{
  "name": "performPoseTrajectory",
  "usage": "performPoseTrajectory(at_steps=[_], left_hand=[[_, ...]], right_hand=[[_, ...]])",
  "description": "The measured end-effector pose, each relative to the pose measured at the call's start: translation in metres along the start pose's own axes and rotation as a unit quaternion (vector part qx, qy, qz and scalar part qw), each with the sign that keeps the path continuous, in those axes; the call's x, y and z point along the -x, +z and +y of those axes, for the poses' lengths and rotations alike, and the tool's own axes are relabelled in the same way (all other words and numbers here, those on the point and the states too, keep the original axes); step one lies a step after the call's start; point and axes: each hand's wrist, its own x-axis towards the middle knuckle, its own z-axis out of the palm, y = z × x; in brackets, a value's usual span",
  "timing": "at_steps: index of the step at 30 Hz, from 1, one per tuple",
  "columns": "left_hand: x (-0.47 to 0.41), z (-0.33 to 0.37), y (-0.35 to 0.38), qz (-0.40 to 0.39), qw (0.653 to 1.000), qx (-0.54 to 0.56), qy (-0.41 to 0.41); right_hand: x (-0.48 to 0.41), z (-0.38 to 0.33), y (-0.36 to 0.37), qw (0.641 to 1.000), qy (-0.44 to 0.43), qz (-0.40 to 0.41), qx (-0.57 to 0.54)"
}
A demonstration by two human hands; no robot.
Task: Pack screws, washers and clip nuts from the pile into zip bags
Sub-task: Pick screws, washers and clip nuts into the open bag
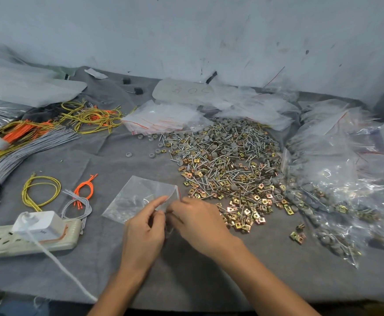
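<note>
The left hand (145,226) and right hand (198,221) each pinch, with curled fingers, the near edge of a small, clear, crinkly plastic zip bag (133,197) lying on the grey felt cloth (109,160). Just to its right spreads a glinting pile of slim steel screws, round grey washers and square brassy clip nuts (227,160).

The cloth (109,160) over your table is a matt grey felt, soft and faintly creased. The zip bag (136,197) in front of you is thin clear plastic, glossy and wrinkled. In the pile, your screws (220,142) are bright silvery metal, the clip nuts (247,212) are shiny metal with a yellow-gold plating, and the washers (153,154) look dull, grey and rubbery. The filled bags (346,179) to your right are crinkled, glossy clear plastic. The power strip (4,245) is smooth, yellowed off-white plastic and its charger (47,224) is cleaner white plastic. The wires (26,151) have smooth plastic sheathing. The wall (186,30) is matt and scuffed.
</note>
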Motion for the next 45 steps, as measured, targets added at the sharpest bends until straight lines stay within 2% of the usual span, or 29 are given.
performPoseTrajectory(at_steps=[5,13,18,22,24,28,31,35,41,45], left_hand=[[-0.001,0.0,0.0,0.01,1.0,0.017,-0.004],[0.001,0.001,-0.002,0.011,0.997,0.08,-0.005],[-0.001,-0.003,-0.002,0.018,0.996,0.091,-0.008],[-0.002,-0.004,-0.002,0.017,0.998,0.063,0.004],[-0.002,-0.004,-0.001,0.014,0.998,0.059,0.003],[0.0,0.0,0.0,0.003,0.999,0.049,0.004],[0.0,0.001,0.001,-0.003,0.999,0.032,0.012],[0.0,0.002,0.0,0.002,1.0,0.006,0.025],[0.001,0.001,-0.001,0.003,1.0,-0.005,0.023],[0.001,0.0,-0.001,0.001,1.0,0.001,0.018]], right_hand=[[0.014,-0.001,-0.002,0.996,0.011,0.024,-0.083],[0.008,-0.011,0.001,0.991,0.068,-0.092,-0.066],[0.002,-0.018,0.003,0.988,0.076,-0.111,-0.08],[0.008,-0.007,-0.012,0.991,0.07,-0.073,-0.086],[0.008,0.013,-0.029,0.989,0.103,-0.039,-0.101],[-0.004,0.081,-0.063,0.978,0.206,0.014,-0.01],[-0.011,0.121,-0.071,0.969,0.241,-0.013,0.058],[-0.011,0.135,-0.06,0.97,0.225,-0.065,0.071],[-0.006,0.132,-0.049,0.973,0.197,-0.036,0.119],[-0.001,0.122,-0.055,0.974,0.204,-0.021,0.093]])
